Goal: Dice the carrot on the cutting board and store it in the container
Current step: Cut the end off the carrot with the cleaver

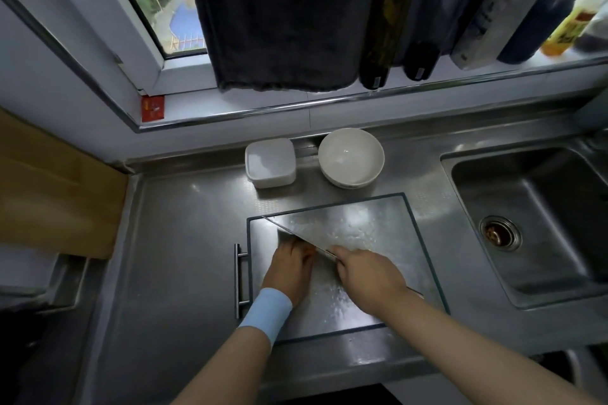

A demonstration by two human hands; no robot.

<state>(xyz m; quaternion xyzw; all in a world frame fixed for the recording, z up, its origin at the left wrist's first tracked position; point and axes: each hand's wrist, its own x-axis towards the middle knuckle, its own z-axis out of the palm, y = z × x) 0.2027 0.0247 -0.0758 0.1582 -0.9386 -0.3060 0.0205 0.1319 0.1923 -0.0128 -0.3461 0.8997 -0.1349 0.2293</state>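
Note:
A steel cutting board (368, 227) with a dark rim lies on the steel counter. My left hand (291, 268), a pale blue band on its wrist, presses down on the carrot (309, 250), of which only a thin orange sliver shows at the fingertips. My right hand (368, 276) grips the handle of a wide cleaver (296, 233), whose blade slants from upper left down to the carrot beside my left fingers. A white rectangular container (270, 163) stands behind the board, lid on or not I cannot tell.
A white bowl (351, 156) sits right of the container. The sink (539, 223) with its drain is at the right. A bar handle (237, 279) lies left of the board. Bottles (388, 20) and a dark towel (279, 16) line the window ledge. A cardboard box (49, 194) stands at the left.

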